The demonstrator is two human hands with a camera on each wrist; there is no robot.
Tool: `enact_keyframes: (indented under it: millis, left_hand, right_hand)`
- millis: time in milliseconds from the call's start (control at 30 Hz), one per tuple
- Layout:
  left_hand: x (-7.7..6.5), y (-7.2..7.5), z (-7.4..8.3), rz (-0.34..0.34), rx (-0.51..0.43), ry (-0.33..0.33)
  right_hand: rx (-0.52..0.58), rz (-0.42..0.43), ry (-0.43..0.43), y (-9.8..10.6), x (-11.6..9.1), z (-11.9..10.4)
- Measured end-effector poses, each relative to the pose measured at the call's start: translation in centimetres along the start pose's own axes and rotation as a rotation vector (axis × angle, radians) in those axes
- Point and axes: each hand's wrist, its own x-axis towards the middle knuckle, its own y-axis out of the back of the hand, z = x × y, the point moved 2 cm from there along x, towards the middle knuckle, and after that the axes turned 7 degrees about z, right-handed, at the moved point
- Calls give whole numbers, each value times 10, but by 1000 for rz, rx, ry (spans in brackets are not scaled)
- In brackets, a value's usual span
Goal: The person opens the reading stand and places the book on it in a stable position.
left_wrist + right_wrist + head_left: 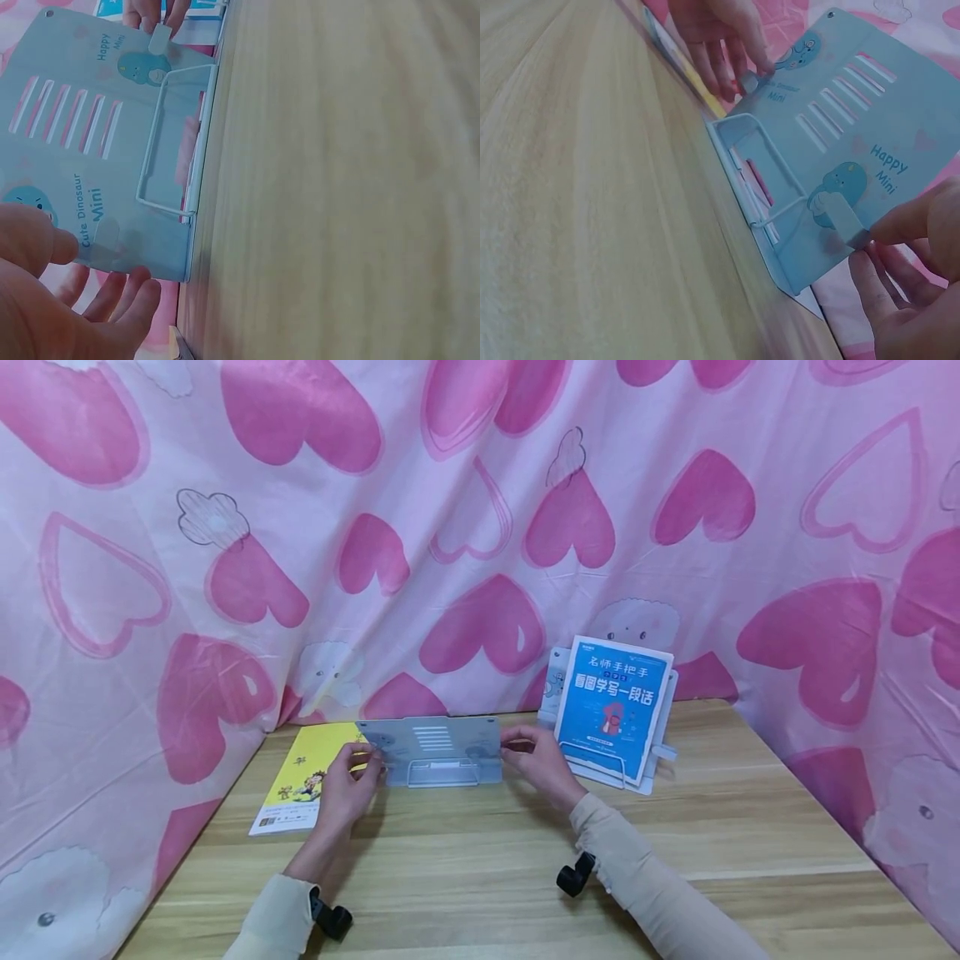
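A light blue metal book stand (397, 735) with dinosaur prints and slots stands upright on the wooden table between both hands. Its wire page holder (161, 207) is at the bottom edge, with no book on it. My left hand (347, 789) holds the stand's left edge, thumb in front and fingers behind. At the right edge, my right hand (543, 764) pinches a small pale side clip (844, 221) between thumb and fingers. Another clip (750, 81) shows beside the left thumb in the right wrist view.
On the left lies a yellow picture-covered book (311, 760), partly behind the left hand. To the right, a blue book (615, 718) leans on a second stand (551, 685). A pink heart-patterned curtain (480, 627) hangs behind the table (465, 877).
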Motion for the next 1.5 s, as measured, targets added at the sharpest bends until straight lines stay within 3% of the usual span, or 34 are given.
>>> enact_keyframes:
  millis: [267, 467, 633, 800, 1000, 1267, 1500]
  left_hand:
    - [3, -4, 3, 25, -11, 17]
    - [7, -10, 5, 80, -27, 3]
    - [12, -13, 6, 80, -44, 37]
    - [19, -17, 7, 91, -55, 65]
    - [29, -23, 7, 98, -89, 89]
    - [33, -24, 1, 40, -136, 87]
    - [36, -27, -4, -106, -199, 44]
  right_hand:
    - [-36, -5, -1, 0, -2, 1]
    - [-37, -22, -4, 1, -3, 3]
    - [-53, -50, 29, 0, -3, 3]
    - [-90, -104, 106, -1, -5, 1]
    - [-103, -218, 137, -3, -11, -1]
    - [-97, -365, 153, -7, -15, -3]
    - [-88, -416, 175, -17, -25, -6]
